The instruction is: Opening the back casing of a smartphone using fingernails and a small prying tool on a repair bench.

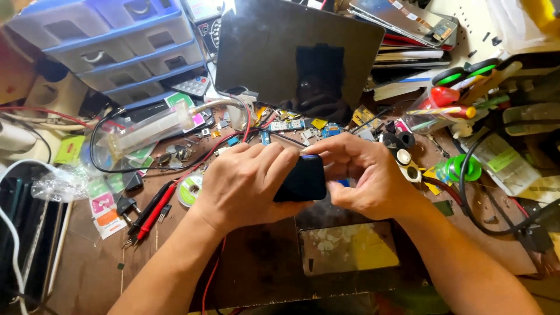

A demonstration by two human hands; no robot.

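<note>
Left hand (245, 184): fingers curled over the black phone (301, 179), gripping its left edge | Right hand (364, 175): thumb and fingertips pinching its upper right corner | Phone: held tilted above the cluttered workbench (262, 262), before a propped dark tablet (291, 52) | Nearby: red probe (156, 210), solder-wick reel (189, 189).
</note>
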